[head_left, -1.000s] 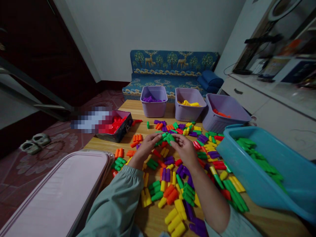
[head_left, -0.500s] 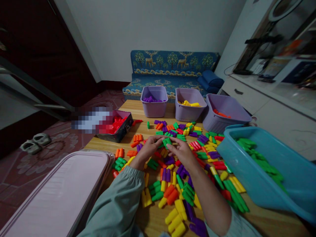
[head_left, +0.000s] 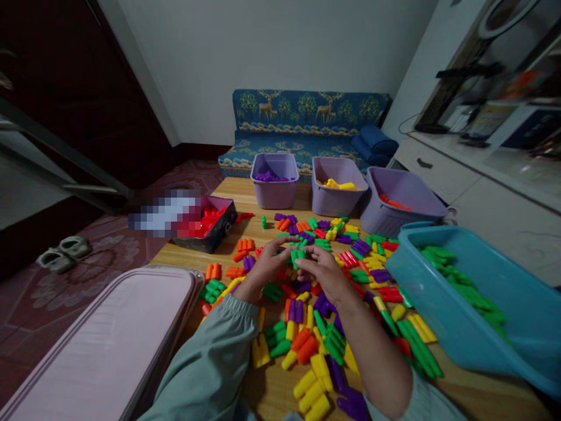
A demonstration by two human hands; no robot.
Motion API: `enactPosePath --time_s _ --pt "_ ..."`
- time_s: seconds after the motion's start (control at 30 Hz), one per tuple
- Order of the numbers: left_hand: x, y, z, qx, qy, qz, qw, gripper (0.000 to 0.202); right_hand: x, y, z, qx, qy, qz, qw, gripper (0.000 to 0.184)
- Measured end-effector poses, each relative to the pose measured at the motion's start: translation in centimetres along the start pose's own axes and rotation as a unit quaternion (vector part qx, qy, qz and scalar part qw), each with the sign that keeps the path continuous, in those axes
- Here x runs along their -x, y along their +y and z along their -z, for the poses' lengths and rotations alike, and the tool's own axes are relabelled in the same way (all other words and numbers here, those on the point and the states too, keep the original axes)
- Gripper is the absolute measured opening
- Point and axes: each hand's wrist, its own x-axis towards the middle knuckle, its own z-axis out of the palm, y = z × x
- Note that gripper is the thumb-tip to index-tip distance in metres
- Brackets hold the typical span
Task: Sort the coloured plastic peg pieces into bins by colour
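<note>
Left hand and right hand are together, fingertips of both clamped on one green peg cluster. It is held just above the loose pile of coloured pegs on the wooden surface. Judged best handling: each hand pinches its own side near the seam, thumbs opposed, and any force goes straight along the pegs with no bending, low over the pile. The pegs sit side by side. Their long axis seems to run away from the person toward the purple bins; the rounded end is too small to tell. Blue tub of green pegs to the right, pink case to the left.
</note>
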Motion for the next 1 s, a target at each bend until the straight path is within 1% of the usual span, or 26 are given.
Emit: enactPosePath --time_s 0.13,0.23,0.3,0.43,0.5,0.57,0.63,0.7,0.73,0.83,0.93,0.97,1.0 --pt "0.5 0.6 -0.3 0.063 -0.021 0.045 0.997 0.049 0.3 -0.3 0.0 -0.060 0.000 -0.018 0.998 0.038" --pt "0.6 1.0 0.1 0.091 -0.005 0.065 0.994 0.046 0.3 -0.4 0.1 -0.092 0.024 -0.020 0.995 0.038" --pt "0.5 1.0 0.6 0.112 0.036 0.074 0.990 0.046 0.1 -0.4 0.3 -0.108 0.055 -0.005 0.993 0.038" --pt "0.0 0.4 1.6 0.161 0.148 0.068 0.974 0.053 -0.6 -0.6 0.8 -0.170 0.111 0.041 0.978 0.038" --pt "-0.3 0.1 1.9 0.187 0.178 0.063 0.964 0.056 -0.8 -1.0 1.0 -0.207 0.126 0.063 0.968 0.036" --pt "-0.5 -0.1 2.0 0.206 0.192 0.061 0.958 0.056 -0.8 -1.8 1.4 -0.242 0.145 0.087 0.955 0.029" --pt "-0.6 -0.2 2.0 0.211 0.199 0.068 0.954 0.053 -0.5 -3.1 2.0 -0.279 0.175 0.116 0.937 0.018" --pt "-0.6 -0.2 2.0 0.205 0.201 0.081 0.954 0.051 0.0 -4.8 2.9 -0.317 0.211 0.152 0.912 0.007" --pt "-0.6 -0.2 2.0 0.198 0.200 0.086 0.956 0.050 0.4 -5.7 3.5 -0.336 0.228 0.174 0.897 0.005" --pt "-0.5 -0.3 2.1 0.163 0.191 0.083 0.964 0.050 1.5 -8.2 5.8 -0.398 0.287 0.233 0.840 0.022" --pt "-0.4 -0.4 2.0 0.131 0.184 0.075 0.971 0.049 2.3 -9.4 8.5 -0.450 0.338 0.272 0.780 0.030" --pt "-0.4 -0.4 1.9 0.128 0.181 0.074 0.972 0.049 2.4 -9.5 9.4 -0.458 0.345 0.283 0.768 0.031" --pt "-0.4 -0.4 1.8 0.129 0.178 0.074 0.973 0.049 2.6 -9.5 10.3 -0.453 0.330 0.286 0.777 0.032"
